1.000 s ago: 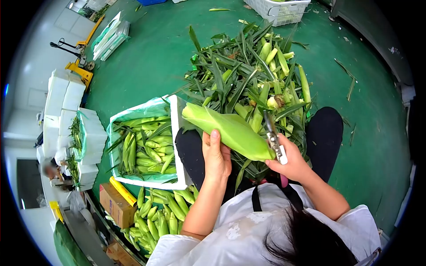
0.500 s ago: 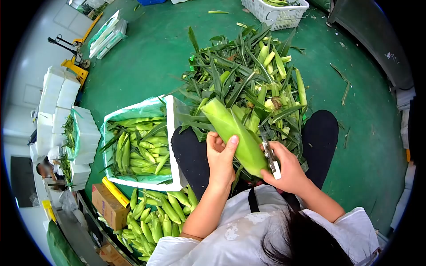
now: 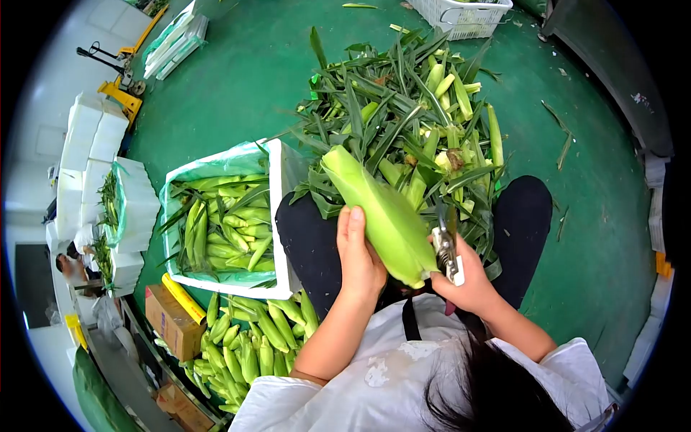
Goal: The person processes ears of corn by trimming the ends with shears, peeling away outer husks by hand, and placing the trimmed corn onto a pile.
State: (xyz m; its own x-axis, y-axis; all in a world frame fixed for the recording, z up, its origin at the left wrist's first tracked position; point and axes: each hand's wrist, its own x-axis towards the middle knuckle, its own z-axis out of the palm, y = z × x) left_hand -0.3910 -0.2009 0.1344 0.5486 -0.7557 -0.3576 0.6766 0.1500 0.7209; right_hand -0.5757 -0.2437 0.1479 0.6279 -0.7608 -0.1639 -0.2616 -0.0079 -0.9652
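Note:
A large green corn ear (image 3: 381,219) in its husk lies slantwise above my lap, its narrow end toward the leaf pile. My left hand (image 3: 360,255) grips its left side, the thumb hidden behind the ear. In my right hand (image 3: 464,277) is a metal cutting tool (image 3: 446,248) with a white handle part, held beside the ear's lower end. My right fingertips touch that end. Beyond the ear spreads a heap of stripped husks and leaves (image 3: 396,108).
A white foam box (image 3: 283,223) lined with green plastic holds corn at left. Loose corn (image 3: 252,353) and a cardboard box (image 3: 173,324) are below it. A white basket (image 3: 468,20) stands at the top. Another person (image 3: 72,266) is at far left.
My left hand has shifted its hold, with the thumb no longer across the front of the ear. The ear has turned slightly, and the cutting tool has rotated in my right hand.

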